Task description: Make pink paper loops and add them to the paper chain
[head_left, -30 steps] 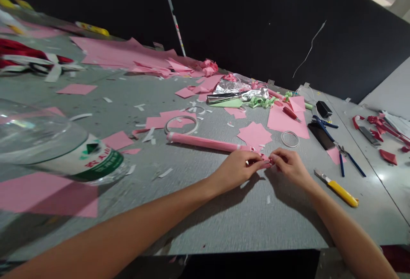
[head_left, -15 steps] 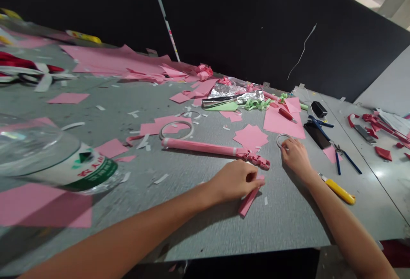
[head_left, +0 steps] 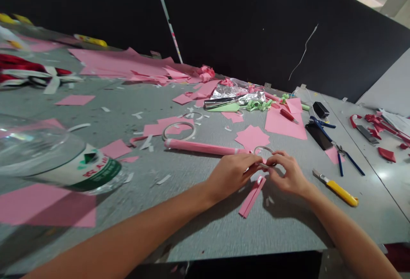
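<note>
My left hand (head_left: 233, 171) and my right hand (head_left: 288, 175) meet over the table, fingertips pinched on a thin roll of tape (head_left: 263, 147) that stands up between them. Fingers cover its lower part. Just below lies a folded pink paper strip (head_left: 251, 198), with a small white patch at its top end. Behind my left hand is a pink paper-wrapped stick (head_left: 201, 146); its right end is hidden by the hand. A larger thin roll of tape (head_left: 165, 133) rests by the stick's left end.
A yellow utility knife (head_left: 341, 192) lies to the right, blade out, near blue-handled pliers (head_left: 340, 163) and a dark phone (head_left: 317, 136). A large plastic bottle (head_left: 96, 168) lies on its side at left. Pink paper sheets (head_left: 115, 63) and scraps spread along the black wall.
My right hand has brought the small tape roll leftward and lifted it. My left hand has let go of the pink strip, which stays on the table, and now grips the roll too.
</note>
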`<state>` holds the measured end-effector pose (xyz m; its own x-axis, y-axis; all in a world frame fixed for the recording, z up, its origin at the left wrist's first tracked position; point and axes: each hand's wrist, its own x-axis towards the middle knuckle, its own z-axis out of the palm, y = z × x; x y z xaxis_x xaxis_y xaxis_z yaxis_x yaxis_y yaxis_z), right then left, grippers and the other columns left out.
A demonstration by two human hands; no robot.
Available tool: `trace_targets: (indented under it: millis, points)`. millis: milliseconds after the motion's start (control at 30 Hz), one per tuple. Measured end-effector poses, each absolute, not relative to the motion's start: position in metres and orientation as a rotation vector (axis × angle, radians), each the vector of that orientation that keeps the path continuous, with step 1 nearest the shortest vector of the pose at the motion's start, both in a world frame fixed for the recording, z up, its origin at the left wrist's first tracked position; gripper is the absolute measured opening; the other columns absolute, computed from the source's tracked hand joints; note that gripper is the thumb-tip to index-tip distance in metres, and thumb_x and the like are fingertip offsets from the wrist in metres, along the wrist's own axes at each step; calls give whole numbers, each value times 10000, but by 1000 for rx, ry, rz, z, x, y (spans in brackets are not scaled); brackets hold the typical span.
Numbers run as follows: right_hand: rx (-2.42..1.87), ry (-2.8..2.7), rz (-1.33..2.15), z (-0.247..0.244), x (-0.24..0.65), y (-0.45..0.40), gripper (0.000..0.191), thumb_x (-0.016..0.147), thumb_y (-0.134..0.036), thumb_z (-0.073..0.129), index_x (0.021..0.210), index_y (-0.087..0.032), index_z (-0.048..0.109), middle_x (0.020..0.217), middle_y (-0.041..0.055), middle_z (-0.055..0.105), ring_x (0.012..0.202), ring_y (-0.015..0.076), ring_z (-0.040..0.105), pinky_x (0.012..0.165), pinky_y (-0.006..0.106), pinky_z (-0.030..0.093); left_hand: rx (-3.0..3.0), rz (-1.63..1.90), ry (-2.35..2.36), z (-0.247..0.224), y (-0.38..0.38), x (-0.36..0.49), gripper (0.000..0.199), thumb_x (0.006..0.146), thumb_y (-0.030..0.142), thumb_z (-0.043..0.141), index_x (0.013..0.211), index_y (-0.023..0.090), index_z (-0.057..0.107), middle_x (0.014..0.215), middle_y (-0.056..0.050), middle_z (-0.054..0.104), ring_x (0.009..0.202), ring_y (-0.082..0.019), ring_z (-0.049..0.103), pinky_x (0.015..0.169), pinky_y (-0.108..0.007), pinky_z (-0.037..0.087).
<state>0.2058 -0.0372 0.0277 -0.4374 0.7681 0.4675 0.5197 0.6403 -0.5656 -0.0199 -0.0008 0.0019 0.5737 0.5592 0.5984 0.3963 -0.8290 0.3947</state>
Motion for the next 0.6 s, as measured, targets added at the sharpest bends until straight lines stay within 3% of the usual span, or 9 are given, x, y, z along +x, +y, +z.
trace_targets:
  millis: [167,333,600]
  points:
    - [-1007,-2081,555,28,210,-33,270,832,-84,550,972,-265,694,882,20,768,835,225,710,1037,499,532,2594,1130,800,2,0,-21,236,1110,295,540,1131,191,751,1041,-72,833,886,-218,785,760,-306,563]
    - [-1047,-2075,596,31,208,-35,112,934,-201,606,923,-245,709,866,37,770,833,226,705,1004,475,544,2578,1123,791,3,-2,-20,269,1110,334,544,1146,189,768,1040,-88,836,886,-228,788,770,-318,574]
    - [-1093,-2152,578,31,203,-35,161,957,-213,604,902,-232,754,824,26,778,731,202,677,1034,496,515,2613,1102,782,3,-5,-21,256,1108,306,557,1183,191,773,1033,-85,846,888,-232,791,767,-315,553]
